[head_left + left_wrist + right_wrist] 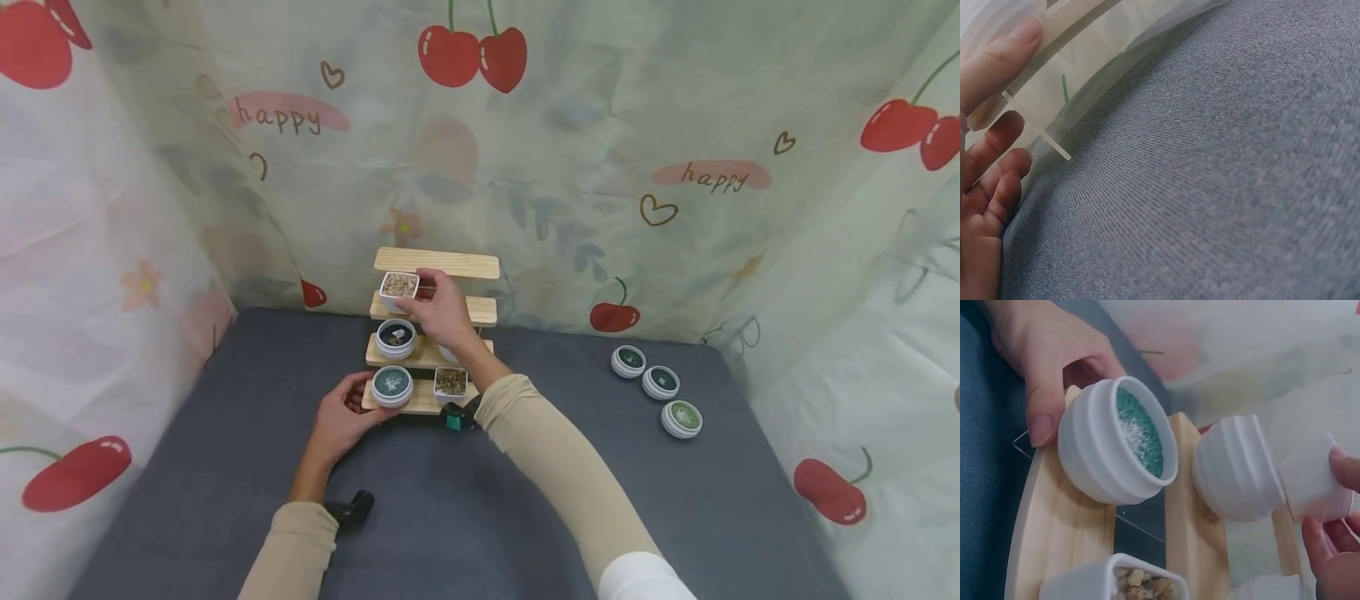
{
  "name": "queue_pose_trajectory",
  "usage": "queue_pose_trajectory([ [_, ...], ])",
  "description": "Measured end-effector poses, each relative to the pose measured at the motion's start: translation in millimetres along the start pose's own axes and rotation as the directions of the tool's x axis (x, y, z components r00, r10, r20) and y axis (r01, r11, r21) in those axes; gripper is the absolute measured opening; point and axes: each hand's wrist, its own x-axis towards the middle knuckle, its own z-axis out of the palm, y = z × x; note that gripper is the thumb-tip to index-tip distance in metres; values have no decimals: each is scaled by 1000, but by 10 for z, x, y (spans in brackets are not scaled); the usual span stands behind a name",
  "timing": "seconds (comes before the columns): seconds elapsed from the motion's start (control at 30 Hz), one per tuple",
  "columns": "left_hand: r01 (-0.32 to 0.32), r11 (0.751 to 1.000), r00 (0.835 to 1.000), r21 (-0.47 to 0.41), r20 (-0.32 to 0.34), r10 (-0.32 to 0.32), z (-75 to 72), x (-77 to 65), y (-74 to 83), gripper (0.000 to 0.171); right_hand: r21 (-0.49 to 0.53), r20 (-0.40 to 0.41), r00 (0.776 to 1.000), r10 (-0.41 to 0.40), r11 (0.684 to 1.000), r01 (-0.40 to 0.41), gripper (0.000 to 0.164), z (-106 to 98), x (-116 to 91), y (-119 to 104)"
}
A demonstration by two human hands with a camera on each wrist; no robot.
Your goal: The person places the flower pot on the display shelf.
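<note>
A tiered wooden stand point(437, 262) has several planks rising toward the back. My right hand point(442, 310) holds a square white pot point(399, 286) of pale gravel between thumb and fingers, at the left end of the second plank from the top. At the lowest plank's left end, my left hand point(339, 423) grips the wood, its thumb point(1041, 422) along the front edge. Just beside it stands a round ribbed pot point(1094, 447) with green and white granules. Behind that pot is a round pot point(396, 337) with a dark filling. Another square pot point(451, 384) holds brown gravel.
On the table's right side stand three round white pots, two with dark green tops point(628, 360) point(661, 382) and one light green point(682, 418). A pot point(447, 353) is mostly hidden behind my right wrist. Printed cloth point(555, 208) hangs around the dark table point(480, 517).
</note>
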Motion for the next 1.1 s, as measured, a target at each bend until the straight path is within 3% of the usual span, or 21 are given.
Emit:
queue_pose_trajectory([
  [0.4,-10,1000,1000,-6,-3,10,-11,9,7,70,-83,-49,999,-3,997,-1,62,26,-23,-56],
  [0.63,-2,1000,1000,-1,-5,2,8,-7,0,70,-32,-30,999,31,999,-32,67,-49,-43,-27],
  [0.83,5,1000,1000,2,-15,-5,12,1,6,70,-26,-1,1000,28,999,-28,70,-253,-113,-56],
  [1.1,20,999,1000,50,-16,-19,4,-3,7,71,-6,-42,999,-18,1000,17,69,-675,-238,13],
])
